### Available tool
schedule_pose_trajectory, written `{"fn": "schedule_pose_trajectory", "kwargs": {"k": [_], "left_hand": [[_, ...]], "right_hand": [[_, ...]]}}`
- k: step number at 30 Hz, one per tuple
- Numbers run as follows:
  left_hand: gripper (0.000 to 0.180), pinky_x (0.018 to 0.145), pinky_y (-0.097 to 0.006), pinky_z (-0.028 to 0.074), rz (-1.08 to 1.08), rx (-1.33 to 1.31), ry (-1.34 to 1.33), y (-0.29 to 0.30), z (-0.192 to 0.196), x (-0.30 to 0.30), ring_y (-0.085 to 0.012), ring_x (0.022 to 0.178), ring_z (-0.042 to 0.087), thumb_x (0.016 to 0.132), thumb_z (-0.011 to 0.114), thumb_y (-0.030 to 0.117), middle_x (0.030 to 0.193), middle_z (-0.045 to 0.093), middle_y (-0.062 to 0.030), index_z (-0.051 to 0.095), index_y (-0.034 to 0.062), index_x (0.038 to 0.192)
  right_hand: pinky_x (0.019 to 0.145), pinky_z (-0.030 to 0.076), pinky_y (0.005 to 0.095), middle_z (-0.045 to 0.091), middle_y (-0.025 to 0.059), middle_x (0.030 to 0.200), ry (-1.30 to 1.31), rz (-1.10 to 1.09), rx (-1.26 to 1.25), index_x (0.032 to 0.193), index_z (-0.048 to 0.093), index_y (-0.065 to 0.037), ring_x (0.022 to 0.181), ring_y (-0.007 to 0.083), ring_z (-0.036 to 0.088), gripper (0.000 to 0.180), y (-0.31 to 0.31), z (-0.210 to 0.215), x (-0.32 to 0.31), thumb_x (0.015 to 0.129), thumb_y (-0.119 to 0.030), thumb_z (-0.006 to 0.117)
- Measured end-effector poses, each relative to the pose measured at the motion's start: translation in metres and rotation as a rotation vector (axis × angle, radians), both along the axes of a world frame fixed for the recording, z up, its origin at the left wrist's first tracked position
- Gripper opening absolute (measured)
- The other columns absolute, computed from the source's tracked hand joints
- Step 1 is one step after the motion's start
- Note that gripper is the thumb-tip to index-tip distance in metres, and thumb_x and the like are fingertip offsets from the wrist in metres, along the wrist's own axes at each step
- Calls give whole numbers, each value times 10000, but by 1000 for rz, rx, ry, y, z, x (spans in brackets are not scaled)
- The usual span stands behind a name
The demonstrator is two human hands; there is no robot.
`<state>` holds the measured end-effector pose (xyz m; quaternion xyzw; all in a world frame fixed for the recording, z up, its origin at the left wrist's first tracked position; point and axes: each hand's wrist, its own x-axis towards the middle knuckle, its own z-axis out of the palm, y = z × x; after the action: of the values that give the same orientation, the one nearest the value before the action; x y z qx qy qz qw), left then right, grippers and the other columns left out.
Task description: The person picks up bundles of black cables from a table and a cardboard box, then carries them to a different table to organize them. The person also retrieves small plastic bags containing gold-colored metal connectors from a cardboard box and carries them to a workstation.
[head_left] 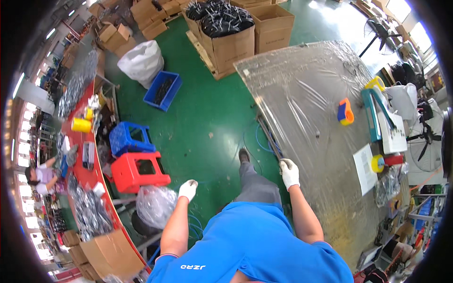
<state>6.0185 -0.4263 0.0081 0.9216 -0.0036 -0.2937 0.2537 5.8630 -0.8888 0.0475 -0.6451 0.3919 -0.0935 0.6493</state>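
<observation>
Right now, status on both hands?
Left hand gloved, free, above clear bag. Right hand gloved, on edge of plastic-covered table. Nothing blocking.

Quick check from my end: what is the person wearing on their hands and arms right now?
Both hands wear white knit work gloves that end at the wrist: the left hand and the right hand. The forearms are uncovered. The blue short-sleeved shirt has sleeves ending above the elbows, each with a thin pale trim line at the hem, plus small white lettering near one shoulder.
</observation>
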Motion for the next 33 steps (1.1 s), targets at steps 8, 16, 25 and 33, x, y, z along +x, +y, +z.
{"fn": "schedule_pose_trajectory", "kwargs": {"k": [8,16,25,33], "left_hand": [[453,1019,-385,471,17,52,68,-66,30,151,-325,1183,625,936,563,416,1219,681,-170,678,71,1204],[485,1045,-372,452,-82,123,286,-30,-18,303,-310,1227,600,948,519,381,1275,655,-190,665,15,1232],[374,957,-403,513,-736,299,241,-60,-78,625,-338,1138,633,933,462,287,1144,703,-167,725,45,1047],[394,1028,-368,453,-422,13,-93,-188,35,980,-298,1149,627,958,565,294,1196,691,-173,679,-24,1160]], "right_hand": [[816,519,323,720,138,960,69,253,-376,1095,711,-31,882,201,670,248,-73,34,274,917,-164,601],[900,516,388,706,155,1062,42,206,-544,1073,710,-94,1037,338,658,258,-132,73,486,901,-250,599],[923,508,409,693,159,1061,677,-299,-530,1027,722,-121,1033,327,657,265,-112,-32,533,877,-311,615],[943,511,398,704,175,1117,680,-184,-333,1109,713,-87,1064,334,663,359,-128,5,618,885,-333,579]]}}
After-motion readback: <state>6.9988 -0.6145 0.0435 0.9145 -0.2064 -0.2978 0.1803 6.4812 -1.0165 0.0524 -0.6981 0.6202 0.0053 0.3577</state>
